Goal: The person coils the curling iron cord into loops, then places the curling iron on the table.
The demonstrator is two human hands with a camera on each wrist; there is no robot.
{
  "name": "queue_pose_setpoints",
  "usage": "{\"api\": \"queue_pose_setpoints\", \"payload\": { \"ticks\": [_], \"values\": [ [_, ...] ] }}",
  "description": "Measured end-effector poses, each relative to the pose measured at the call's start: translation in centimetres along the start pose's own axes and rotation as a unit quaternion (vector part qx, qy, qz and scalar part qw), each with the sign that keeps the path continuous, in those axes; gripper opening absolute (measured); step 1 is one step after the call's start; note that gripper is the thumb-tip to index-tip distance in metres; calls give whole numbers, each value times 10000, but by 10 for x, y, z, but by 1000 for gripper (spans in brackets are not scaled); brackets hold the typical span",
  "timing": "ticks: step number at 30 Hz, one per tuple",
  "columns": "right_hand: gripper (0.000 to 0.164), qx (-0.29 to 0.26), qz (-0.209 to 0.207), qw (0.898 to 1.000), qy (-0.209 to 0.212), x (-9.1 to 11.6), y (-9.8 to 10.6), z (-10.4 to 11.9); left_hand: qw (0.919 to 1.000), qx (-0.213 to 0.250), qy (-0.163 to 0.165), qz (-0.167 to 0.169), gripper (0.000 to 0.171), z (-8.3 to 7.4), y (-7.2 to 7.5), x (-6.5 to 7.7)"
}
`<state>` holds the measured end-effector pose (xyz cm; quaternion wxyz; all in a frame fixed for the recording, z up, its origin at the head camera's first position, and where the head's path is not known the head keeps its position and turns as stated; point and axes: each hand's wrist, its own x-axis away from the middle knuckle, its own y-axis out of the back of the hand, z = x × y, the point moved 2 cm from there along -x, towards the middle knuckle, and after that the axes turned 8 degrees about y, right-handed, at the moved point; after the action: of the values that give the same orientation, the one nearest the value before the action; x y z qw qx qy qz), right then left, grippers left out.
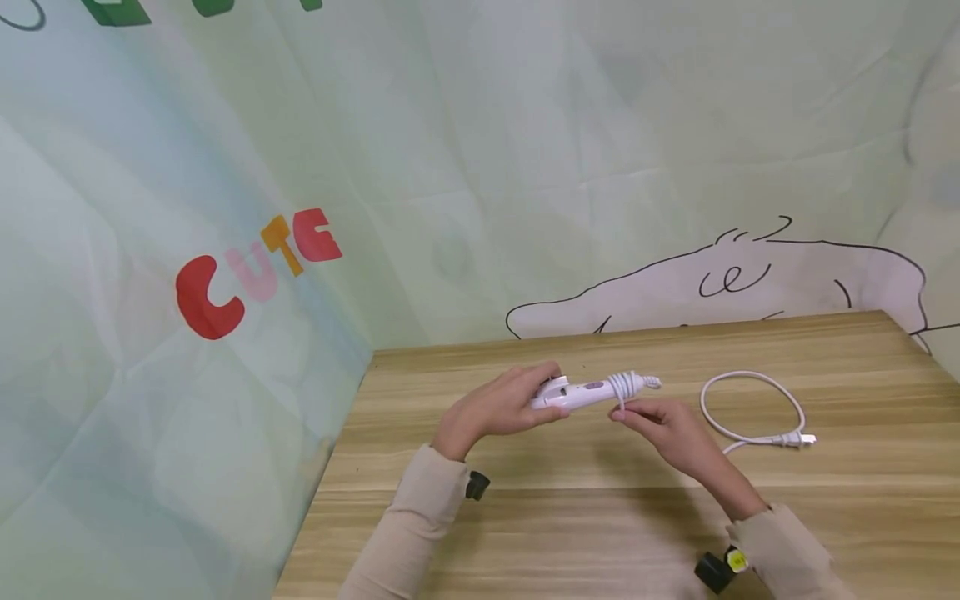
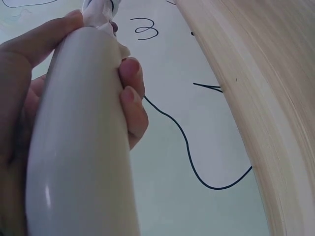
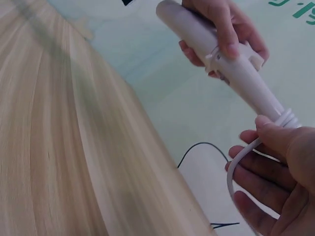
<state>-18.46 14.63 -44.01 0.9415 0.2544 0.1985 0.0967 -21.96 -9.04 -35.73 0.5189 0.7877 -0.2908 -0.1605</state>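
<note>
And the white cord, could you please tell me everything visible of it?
The white cord is smooth and looks plastic-coated. Several coils wrap one end of the white handheld appliance. The right hand pinches the cord beside the coils. Farther right, a loop lies on the wooden table, ending in a white plug.

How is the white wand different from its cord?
The wand is thick and straight, while the cord is thin and curvy. The left hand grips the wand; the right hand pinches the cord. The wand is up off the table, but part of the cord lies looped on it. Both look mostly white.
</note>
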Motion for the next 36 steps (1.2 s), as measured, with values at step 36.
{"api": "queue_pose_setpoints", "payload": {
  "ticks": [36],
  "values": [
    [28, 1100, 245, 9706, 2127, -32, 29, -27, 9980, 108, -375, 504, 26, -18, 5, 6]
  ]
}}
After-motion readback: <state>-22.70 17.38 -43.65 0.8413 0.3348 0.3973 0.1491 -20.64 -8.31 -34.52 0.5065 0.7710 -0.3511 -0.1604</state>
